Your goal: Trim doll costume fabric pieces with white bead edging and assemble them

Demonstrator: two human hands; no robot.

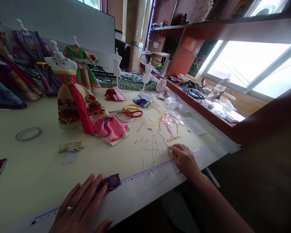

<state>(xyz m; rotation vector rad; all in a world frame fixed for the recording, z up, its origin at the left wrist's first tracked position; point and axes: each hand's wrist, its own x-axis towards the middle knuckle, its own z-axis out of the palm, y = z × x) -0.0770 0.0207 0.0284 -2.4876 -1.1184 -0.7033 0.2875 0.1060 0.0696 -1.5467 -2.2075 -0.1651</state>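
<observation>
My left hand (pixel 83 205) lies flat with fingers spread, pressing a dark patterned fabric strip (pixel 113 182) against the table beside a long ruler (pixel 135 176). A ring is on one of its fingers. The fingers cover much of the strip. On the right, my right hand (pixel 184 159) is bent down with its fingers curled at the table. Its index fingertip meets the end of a white bead strand (pixel 164 139). Whatever lies between thumb and fingers is hidden. Several more bead strands (pixel 157 147) lie loose to its left, and a gold rhinestone strip (pixel 174 138) lies just beyond it.
Red-and-yellow-handled scissors (pixel 133 111) rest near pink fabric (pixel 110 127). A dressed doll form (pixel 70 87) and two bare white mannequins (pixel 146 72) stand behind. A tape roll (pixel 28 133) lies left. A raised red-brown ledge (pixel 199 98) edges the table's right.
</observation>
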